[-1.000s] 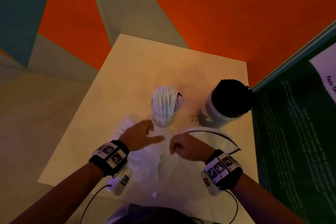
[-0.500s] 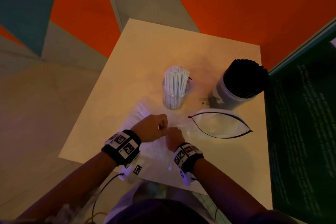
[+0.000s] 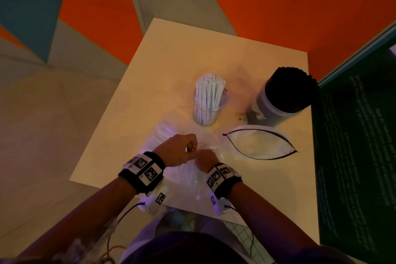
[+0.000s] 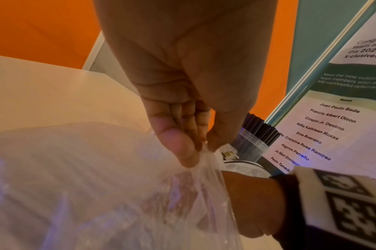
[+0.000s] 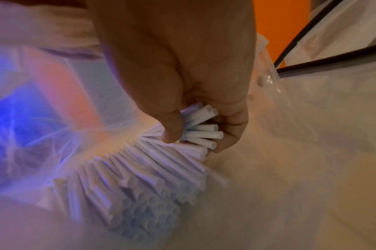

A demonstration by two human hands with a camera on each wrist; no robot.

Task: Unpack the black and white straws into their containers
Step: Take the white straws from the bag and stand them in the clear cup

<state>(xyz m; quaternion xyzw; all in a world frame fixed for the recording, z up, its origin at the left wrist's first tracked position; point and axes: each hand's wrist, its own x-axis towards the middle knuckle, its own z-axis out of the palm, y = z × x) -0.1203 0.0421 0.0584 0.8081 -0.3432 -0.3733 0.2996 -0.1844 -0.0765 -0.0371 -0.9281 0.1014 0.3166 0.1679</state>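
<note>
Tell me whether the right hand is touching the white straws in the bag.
Touching. The right wrist view shows the right hand curled around several white straws.

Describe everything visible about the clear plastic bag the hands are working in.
The clear plastic bag is thin, crinkled film lying on the table's near edge, holding loose white straws. The left hand pinches its gathered mouth upward; the right hand, reaching inside, grips a bunch of straws. An empty zip bag lies beside it.
</note>
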